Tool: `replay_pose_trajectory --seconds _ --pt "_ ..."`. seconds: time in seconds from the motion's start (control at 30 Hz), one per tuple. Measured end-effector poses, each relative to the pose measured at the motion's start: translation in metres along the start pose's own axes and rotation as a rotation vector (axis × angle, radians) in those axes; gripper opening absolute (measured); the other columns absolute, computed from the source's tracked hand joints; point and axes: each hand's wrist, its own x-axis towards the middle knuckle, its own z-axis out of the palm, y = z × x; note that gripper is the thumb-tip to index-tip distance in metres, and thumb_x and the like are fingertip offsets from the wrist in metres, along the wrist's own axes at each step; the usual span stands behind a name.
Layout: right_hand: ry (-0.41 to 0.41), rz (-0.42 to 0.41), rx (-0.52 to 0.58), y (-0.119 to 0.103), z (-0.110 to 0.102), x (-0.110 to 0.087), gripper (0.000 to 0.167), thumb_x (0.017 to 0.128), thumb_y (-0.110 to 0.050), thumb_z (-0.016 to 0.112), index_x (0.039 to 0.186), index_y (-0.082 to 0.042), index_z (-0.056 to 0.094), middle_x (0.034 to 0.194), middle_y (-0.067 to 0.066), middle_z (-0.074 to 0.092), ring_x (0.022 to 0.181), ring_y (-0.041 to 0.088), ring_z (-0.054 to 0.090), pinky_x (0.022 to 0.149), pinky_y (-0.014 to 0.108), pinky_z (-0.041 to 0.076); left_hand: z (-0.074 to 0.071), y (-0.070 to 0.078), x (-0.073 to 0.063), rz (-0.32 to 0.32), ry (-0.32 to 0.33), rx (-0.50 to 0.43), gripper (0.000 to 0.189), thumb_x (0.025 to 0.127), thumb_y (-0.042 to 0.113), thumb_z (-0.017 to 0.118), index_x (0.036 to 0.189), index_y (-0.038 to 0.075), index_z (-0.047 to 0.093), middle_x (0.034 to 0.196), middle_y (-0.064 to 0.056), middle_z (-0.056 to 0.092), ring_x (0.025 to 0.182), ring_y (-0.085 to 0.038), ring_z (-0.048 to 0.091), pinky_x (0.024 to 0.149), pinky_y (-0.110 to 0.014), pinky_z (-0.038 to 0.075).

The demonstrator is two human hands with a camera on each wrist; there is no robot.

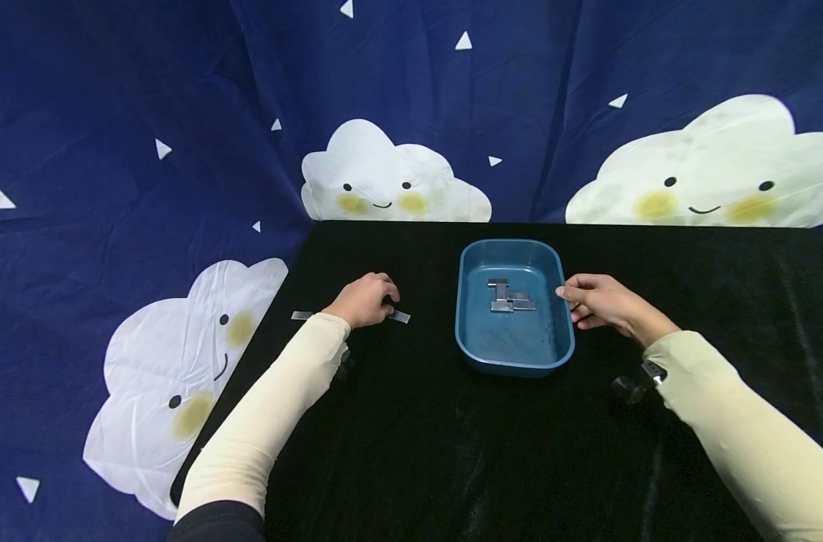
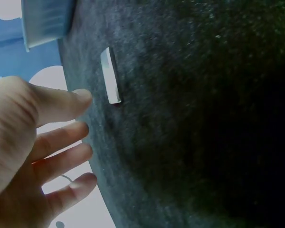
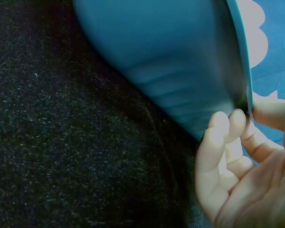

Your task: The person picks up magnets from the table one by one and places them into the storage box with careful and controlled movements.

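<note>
My left hand (image 1: 365, 301) hovers over the black cloth with its fingers loosely bent and nothing between them. Just beyond its fingertips lies a flat silver metal strip (image 1: 400, 317), seen apart from the thumb in the left wrist view (image 2: 110, 78). A second metal strip (image 1: 301, 315) lies on the other side of that hand, by the wrist. With thumb and fingers, my right hand (image 1: 602, 302) pinches the right rim of a blue plastic basin (image 1: 513, 348). Several metal pieces (image 1: 501, 290) rest on the basin's floor, some touching or overlapping.
Black cloth (image 1: 411, 436) covers the table. Behind it and to the left hangs a dark blue curtain (image 1: 411, 75) printed with white clouds (image 1: 384, 169) and small triangles. The table's left edge runs diagonally beside the left arm.
</note>
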Motion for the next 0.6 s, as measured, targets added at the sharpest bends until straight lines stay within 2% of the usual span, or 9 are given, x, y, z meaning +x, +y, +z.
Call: replay_pose_trajectory --seconds 0.23,0.37,0.5,0.6 --pt "-0.003 -0.007 0.003 0.002 -0.002 -0.001 0.026 0.103 -0.036 0.048 0.116 -0.013 0.051 0.088 -0.004 0.059 0.078 0.011 0.063 0.074 0.03 0.057 0.015 0.001 0.001 0.02 0.003 0.005 0.022 0.093 0.02 0.066 0.114 0.012 0.071 0.128 -0.007 0.063 0.116 -0.025 0.06 0.101 -0.044 0.051" --pt "-0.004 -0.017 0.006 0.001 -0.002 -0.001 0.027 0.102 -0.037 0.049 0.115 -0.013 0.051 0.088 -0.005 0.059 0.077 0.01 0.063 0.074 0.03 0.057 0.02 0.0 0.0 0.03 0.028 0.011 0.03 0.094 0.02 0.066 0.122 0.009 0.067 0.129 -0.01 0.062 0.116 -0.026 0.061 0.101 -0.044 0.051" --pt "-0.004 -0.03 0.004 0.0 -0.001 -0.003 0.027 0.102 -0.038 0.05 0.112 -0.013 0.052 0.087 -0.005 0.06 0.077 0.01 0.063 0.074 0.03 0.057 0.023 -0.002 -0.002 0.027 0.058 0.001 0.036 0.094 0.016 0.066 0.129 0.012 0.063 0.134 -0.012 0.059 0.12 -0.027 0.06 0.103 -0.045 0.05" --pt "-0.003 -0.035 0.002 -0.001 0.0 -0.004 0.026 0.102 -0.038 0.051 0.11 -0.014 0.052 0.085 -0.005 0.06 0.076 0.01 0.063 0.073 0.03 0.057 0.025 -0.004 -0.003 0.046 0.068 0.0 0.031 0.094 0.014 0.065 0.125 0.013 0.067 0.136 -0.012 0.057 0.122 -0.028 0.058 0.104 -0.045 0.049"
